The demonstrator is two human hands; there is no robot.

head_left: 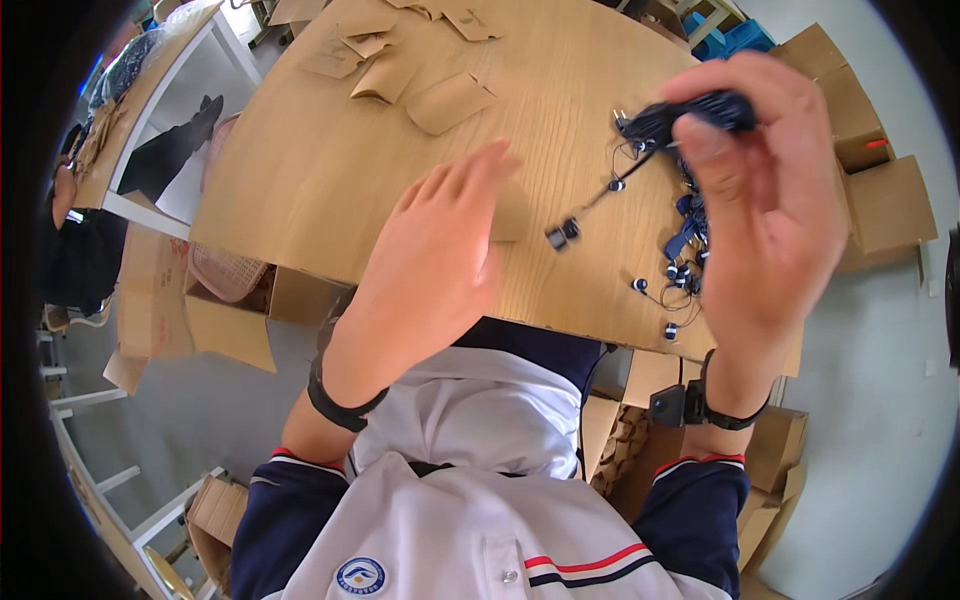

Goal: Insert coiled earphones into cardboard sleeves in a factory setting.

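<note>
My right hand [770,170] is raised over the right side of the table, its thumb and fingers closed on a coiled bundle of black earphones [650,125]. From that bundle a cord hangs down to the left, with dark earbuds [563,235] at its end, slightly blurred. Beneath and beside this hand lies a pile of more black and silver earphones [685,235], partly hidden by the hand. My left hand [440,235] is over the middle of the table with its fingers stretched out, and no object shows in it. A small brown cardboard piece [512,215] lies partly hidden beside its fingers.
Several folded brown cardboard sleeves [450,103] lie at the far left of the wooden table [560,60]. Open cardboard boxes stand right [890,205] and left [230,325] of it. Another person's leg [170,155] shows at the left by a white-framed table.
</note>
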